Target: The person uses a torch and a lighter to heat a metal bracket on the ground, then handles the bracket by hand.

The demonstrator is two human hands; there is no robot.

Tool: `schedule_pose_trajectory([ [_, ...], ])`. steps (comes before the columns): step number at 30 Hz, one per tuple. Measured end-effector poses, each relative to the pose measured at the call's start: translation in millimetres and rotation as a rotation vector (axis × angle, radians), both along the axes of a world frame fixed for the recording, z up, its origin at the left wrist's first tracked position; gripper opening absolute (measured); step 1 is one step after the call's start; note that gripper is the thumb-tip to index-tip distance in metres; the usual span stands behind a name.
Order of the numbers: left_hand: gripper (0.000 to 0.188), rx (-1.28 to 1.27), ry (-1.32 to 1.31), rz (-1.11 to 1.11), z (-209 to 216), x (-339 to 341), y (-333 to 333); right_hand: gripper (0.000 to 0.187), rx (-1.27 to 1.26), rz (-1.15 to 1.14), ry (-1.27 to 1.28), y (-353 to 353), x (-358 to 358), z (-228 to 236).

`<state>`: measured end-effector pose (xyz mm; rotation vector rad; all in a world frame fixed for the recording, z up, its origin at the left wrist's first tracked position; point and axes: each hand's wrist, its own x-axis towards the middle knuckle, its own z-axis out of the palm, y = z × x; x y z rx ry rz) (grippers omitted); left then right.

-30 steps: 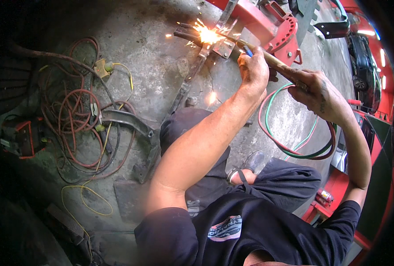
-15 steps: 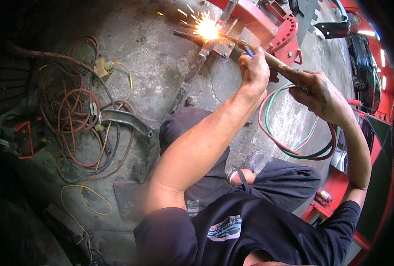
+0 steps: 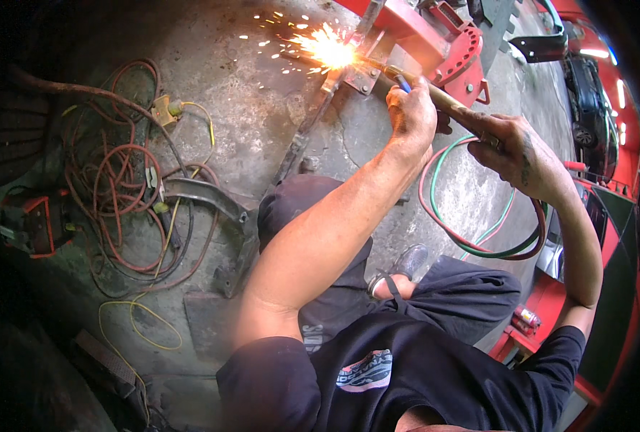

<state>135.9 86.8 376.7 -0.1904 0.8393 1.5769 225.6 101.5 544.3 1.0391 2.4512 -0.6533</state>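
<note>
My left hand is wrapped round the front part of a gas cutting torch, next to its blue knob. Farther back, the fingers of my right hand close round the torch's handle. A bright burst of sparks at the torch's tip hides the tip and the metal there. It flares where a long steel bar meets a bolted plate on a red metal frame. Red and green gas hoses loop below my right hand.
Tangled reddish hoses and cables lie on the concrete floor at left, with a yellow connector box and a curved metal piece. A red-and-black machine stands at the far left. My bent legs are close below the work.
The spark burst has grown wider and sprays farther left and down, with more loose sparks. Both hands keep their hold on the torch, with hardly any shift.
</note>
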Motion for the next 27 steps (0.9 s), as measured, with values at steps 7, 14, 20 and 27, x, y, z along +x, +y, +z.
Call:
schedule_pose_trajectory([
  [7,0.029,0.009,-0.028,-0.021,1.8,-1.1,0.3,0.053,0.04,-0.01,-0.006,-4.2,-5.1,0.9],
  [14,0.034,-0.038,-0.016,-0.1,10.6,-11.9,-7.8,0.053,0.018,-0.043,-0.048,-4.8,-9.0,1.7],
  [20,0.034,-0.038,-0.029,-0.098,13.1,-15.0,-9.4,0.053,0.009,-0.067,-0.06,-5.4,-9.7,1.3],
  [27,0.033,-0.063,-0.032,-0.094,16.8,-15.3,-9.7,0.053,0.006,-0.066,-0.052,-4.7,-8.6,1.0],
])
